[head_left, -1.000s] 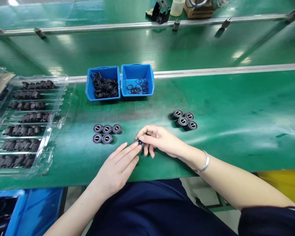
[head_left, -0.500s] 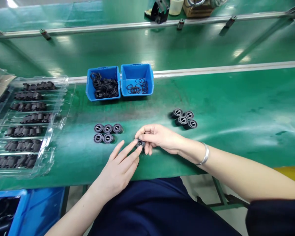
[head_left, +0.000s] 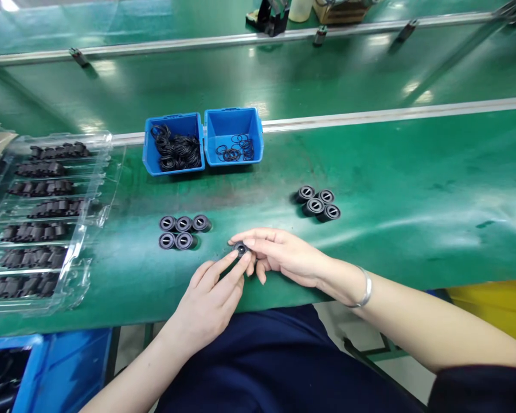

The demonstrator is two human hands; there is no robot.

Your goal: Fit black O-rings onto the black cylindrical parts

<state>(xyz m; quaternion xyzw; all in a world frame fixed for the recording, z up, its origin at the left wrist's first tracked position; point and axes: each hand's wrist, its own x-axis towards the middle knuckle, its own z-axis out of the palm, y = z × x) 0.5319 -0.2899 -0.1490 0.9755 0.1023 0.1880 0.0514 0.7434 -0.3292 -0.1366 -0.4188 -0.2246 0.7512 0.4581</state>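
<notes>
My right hand (head_left: 284, 255) pinches a small black round part (head_left: 241, 249) just above the green table (head_left: 413, 172) near its front edge. The fingertips of my left hand (head_left: 212, 298) touch that part from the lower left, fingers stretched out. To the left lies a group of several black round parts (head_left: 180, 232) with slotted tops. Another group of several black round parts (head_left: 318, 203) sits to the upper right of my hands.
Two blue bins stand at the back: the left bin (head_left: 174, 144) full of black rings, the right bin (head_left: 233, 137) with a few rings. A clear plastic tray (head_left: 43, 218) with rows of black parts lies at the left. A blue crate (head_left: 8, 367) sits below the table.
My hands and the small part have stayed nearly in place; my left fingers curled slightly against the part. The camera view shifted a little, so everything sits lower-left.
</notes>
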